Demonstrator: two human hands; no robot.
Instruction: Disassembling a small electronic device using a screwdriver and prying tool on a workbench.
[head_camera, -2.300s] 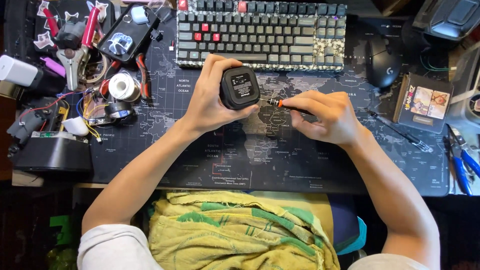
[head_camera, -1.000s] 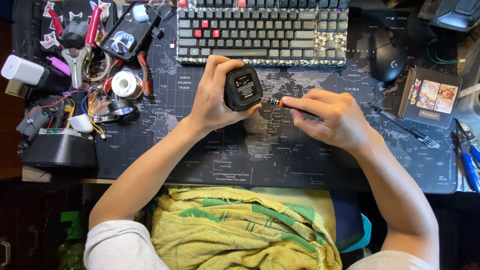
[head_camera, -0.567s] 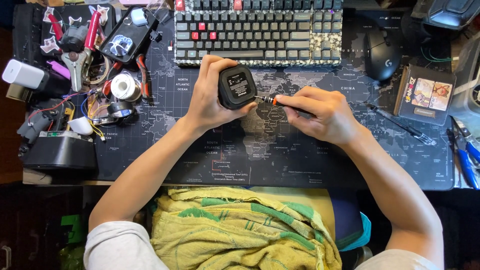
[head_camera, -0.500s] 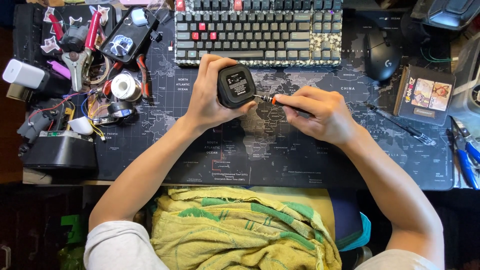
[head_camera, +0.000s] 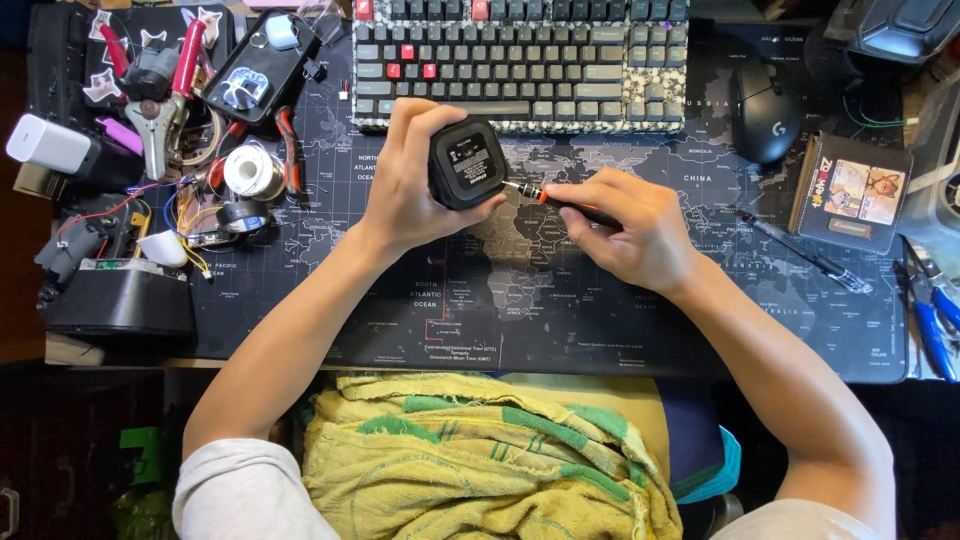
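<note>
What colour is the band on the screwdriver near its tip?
Orange-red, on the screwdriver in the right hand; head view.

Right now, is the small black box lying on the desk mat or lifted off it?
Lifted. The left hand grips the black box above the mat, while the right hand holds a screwdriver tip against its side.

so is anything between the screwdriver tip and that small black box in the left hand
Nothing visible. The left hand grips the small black rounded plastic box above the dark map-printed desk mat, and the right hand brings the thin orange-collared screwdriver straight to its right edge, the tip apparently touching it.
</note>
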